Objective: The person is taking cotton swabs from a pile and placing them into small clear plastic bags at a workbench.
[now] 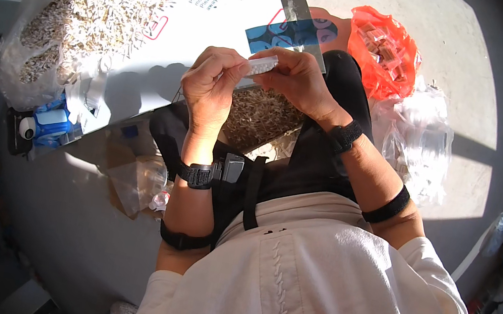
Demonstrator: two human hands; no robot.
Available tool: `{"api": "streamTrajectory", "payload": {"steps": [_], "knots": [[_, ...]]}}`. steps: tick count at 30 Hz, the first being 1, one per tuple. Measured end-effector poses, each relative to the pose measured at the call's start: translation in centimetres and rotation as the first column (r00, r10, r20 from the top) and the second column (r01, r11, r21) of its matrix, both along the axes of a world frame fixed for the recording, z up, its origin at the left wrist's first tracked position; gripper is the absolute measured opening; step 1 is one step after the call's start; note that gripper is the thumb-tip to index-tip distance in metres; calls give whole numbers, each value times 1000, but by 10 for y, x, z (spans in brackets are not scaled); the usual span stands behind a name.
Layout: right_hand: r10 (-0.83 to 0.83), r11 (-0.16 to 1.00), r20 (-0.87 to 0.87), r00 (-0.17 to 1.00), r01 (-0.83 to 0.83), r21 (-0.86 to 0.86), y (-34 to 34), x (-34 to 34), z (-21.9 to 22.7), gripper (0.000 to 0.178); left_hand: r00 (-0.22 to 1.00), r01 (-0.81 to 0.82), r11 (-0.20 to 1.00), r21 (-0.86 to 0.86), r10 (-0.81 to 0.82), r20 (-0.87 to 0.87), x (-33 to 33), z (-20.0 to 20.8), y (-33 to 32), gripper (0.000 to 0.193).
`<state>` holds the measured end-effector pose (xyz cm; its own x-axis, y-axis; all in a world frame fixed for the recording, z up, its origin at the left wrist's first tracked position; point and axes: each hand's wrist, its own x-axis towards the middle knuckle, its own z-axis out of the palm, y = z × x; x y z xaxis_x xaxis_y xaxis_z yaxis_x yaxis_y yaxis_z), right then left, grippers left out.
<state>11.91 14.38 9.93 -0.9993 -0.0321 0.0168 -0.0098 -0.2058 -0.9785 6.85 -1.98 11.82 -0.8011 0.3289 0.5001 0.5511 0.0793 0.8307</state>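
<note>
Head view, left hand [208, 90] forward, right hand [306, 87] angled inward, fingers [284, 59] pinching white strip [262, 65]

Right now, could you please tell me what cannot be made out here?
All in the head view:
Small white pack: partly covered by the left hand and right hand.
Brown pieces beyond the wrists: partly hidden by the hands, individually too small to identify.
Clear bag at right: contents washed out by glare.
</note>
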Motion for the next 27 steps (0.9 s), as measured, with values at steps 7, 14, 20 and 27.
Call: {"api": "streamTrajectory", "payload": {"steps": [7, 14, 20, 27], "knots": [[-115, 993, -40, 993, 114, -27, 11, -19, -26, 10, 995, -76, 996, -36, 78, 56, -14, -38, 13, 9], [-106, 994, 20, 994, 106, 3, 20, -21, -60, 12, 975, -81, 988, -129, 106, 196, -13, -64, 10, 7], [-188, 882, -258, 948, 278, 379, 26, -28, -52, 4, 995, -42, 967, -253, 64, 81, -23, -57, 8, 6], [-86, 740, -370, 925, 308, 598, 27, -30, -45, 6, 1000, -9, 943, -332, 12, 7, -29, -58, 11, 8]]}}
